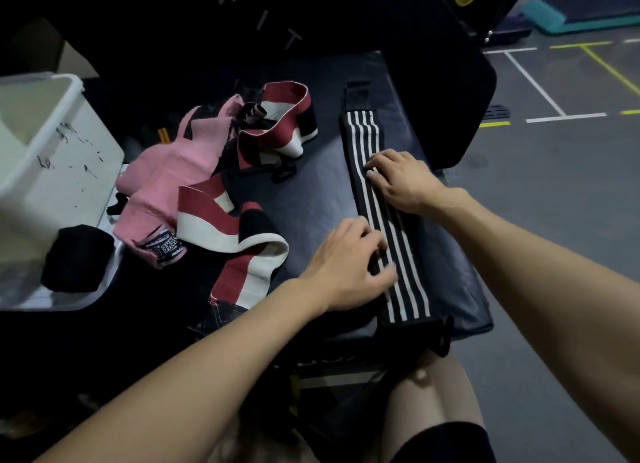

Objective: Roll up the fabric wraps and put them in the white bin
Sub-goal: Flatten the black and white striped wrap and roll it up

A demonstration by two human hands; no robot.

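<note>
Smoothing comes first, and that is the step I judge I'm in: the striped wrap (388,216) lies flat and full length on the dark bench (311,192), running from its far tab down to the near edge, where a small black loop hangs over. No roll has been started at either end.

My right hand (403,182) rests on the middle of the wrap, fingers fairly straight and pressing down, gripping nothing. My left hand (349,261) sits lower on it, fingers bent over the left edge; I can't tell whether they pinch the fabric or only hold it down.

Next I'd need both hands at one end, most likely the near one, to fold it over tight and roll away from me, keeping the edges in line so it doesn't cone.

Other wraps wait untidy to the left: a pink wrap (162,171) and two red wraps (277,123), (235,234), all unrolled. A white bin (65,133) stands at the far left, well apart from my hands; just beside it lies a black roll (78,258), outside the bin as far as I can see.
</note>
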